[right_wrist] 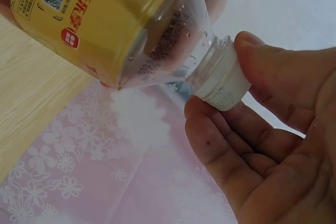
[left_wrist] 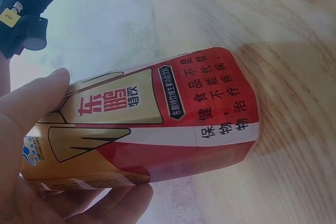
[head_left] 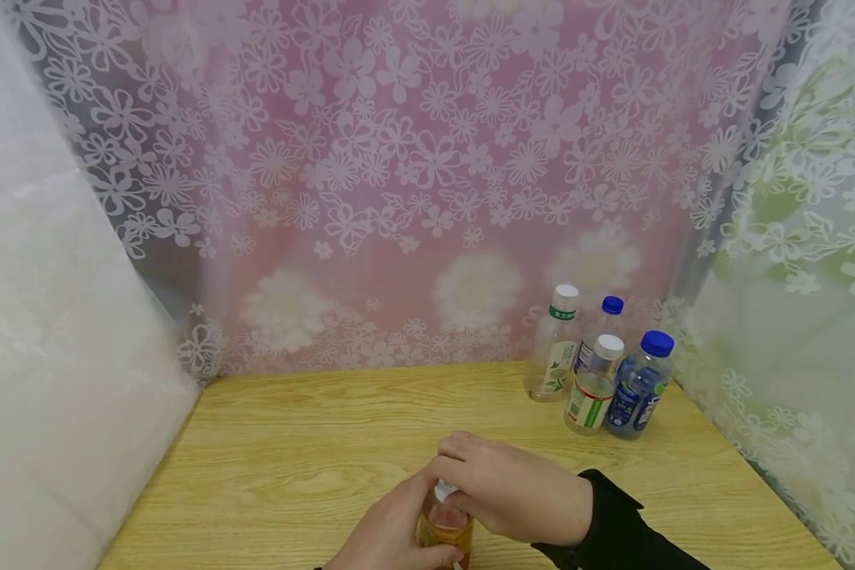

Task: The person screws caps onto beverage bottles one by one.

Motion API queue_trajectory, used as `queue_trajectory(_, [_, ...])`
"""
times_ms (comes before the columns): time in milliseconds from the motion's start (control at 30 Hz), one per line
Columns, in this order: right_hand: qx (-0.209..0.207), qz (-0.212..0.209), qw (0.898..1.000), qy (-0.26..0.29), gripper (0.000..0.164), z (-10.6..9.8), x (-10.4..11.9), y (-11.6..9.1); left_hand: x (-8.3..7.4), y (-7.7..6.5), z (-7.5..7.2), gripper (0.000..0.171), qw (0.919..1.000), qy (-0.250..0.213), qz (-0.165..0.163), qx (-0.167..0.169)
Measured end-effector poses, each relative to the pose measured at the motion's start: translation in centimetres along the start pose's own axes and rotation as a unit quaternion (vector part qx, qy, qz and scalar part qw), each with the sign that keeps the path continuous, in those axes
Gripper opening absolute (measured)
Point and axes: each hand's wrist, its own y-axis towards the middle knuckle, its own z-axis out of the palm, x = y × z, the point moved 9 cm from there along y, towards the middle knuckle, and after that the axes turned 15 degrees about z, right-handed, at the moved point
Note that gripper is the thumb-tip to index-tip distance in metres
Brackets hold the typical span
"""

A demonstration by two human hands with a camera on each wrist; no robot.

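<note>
A plastic drink bottle (left_wrist: 157, 124) with a gold and red label stands upright near the front edge of the head view. My left hand (head_left: 395, 522) grips it around its upper body, thumb on one side and fingers on the other in the left wrist view. The fingers and thumb of my right hand (head_left: 502, 487) pinch the white cap (right_wrist: 226, 80) at the bottle's neck. Droplets cling inside the clear shoulder below the cap. In the head view the two hands hide much of the bottle.
Several bottles stand together at the table's back right: a tall white-capped bottle (head_left: 552, 348), a shorter white-capped one (head_left: 590, 396), a blue-capped bottle (head_left: 637, 392) and another behind. The wood-grain table (head_left: 313, 451) is bordered by a pink floral curtain (head_left: 399, 158) and pale side sheets.
</note>
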Motion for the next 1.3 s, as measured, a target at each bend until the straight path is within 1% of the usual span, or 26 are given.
queue_trajectory(167, [-0.010, 0.005, 1.000, -0.015, 0.031, 0.1, -0.1, 0.1, -0.1, 0.0, 0.0, 0.059, 0.9999, 0.008, 0.008, -0.002])
queue_trajectory(300, [-0.015, 0.009, 1.000, -0.016, 0.030, 0.2, -0.2, 0.1, 0.0, 0.0, 0.0, 0.055, 0.9999, 0.015, 0.003, -0.005])
queue_trajectory(533, [-0.014, 0.004, 0.999, 0.034, 0.032, 0.1, -0.4, -0.4, -0.1, 0.1, -0.1, 0.058, 0.9994, 0.033, -0.003, -0.010])
queue_trajectory(667, [-0.020, 0.000, 0.999, 0.047, 0.033, 0.2, -0.5, -0.5, -0.2, 0.2, -0.1, 0.063, 0.9991, 0.041, -0.005, -0.011])
queue_trajectory(800, [-0.023, 0.002, 0.999, 0.041, 0.036, 0.1, -0.6, -0.7, -0.2, 0.2, -0.1, 0.068, 0.9988, 0.046, -0.004, -0.015])
queue_trajectory(900, [-0.028, 0.004, 0.999, 0.026, 0.039, 0.0, -0.6, -0.7, -0.4, 0.2, -0.3, 0.072, 0.9984, 0.052, -0.001, -0.022])
queue_trajectory(1100, [-0.031, 0.008, 0.999, 0.008, 0.042, -0.3, -0.7, -0.8, -0.6, 0.3, -0.3, 0.070, 0.9989, 0.026, 0.020, -0.035])
queue_trajectory(1200, [-0.042, 0.007, 0.999, 0.009, 0.043, -0.8, -0.8, -0.9, -0.5, 0.3, -0.5, 0.080, 0.9986, 0.028, 0.011, -0.042])
queue_trajectory(1300, [-0.060, 0.004, 0.998, 0.010, 0.040, -1.5, -1.0, -1.1, -0.3, 0.2, -0.9, 0.093, 0.9977, 0.045, -0.016, -0.048])
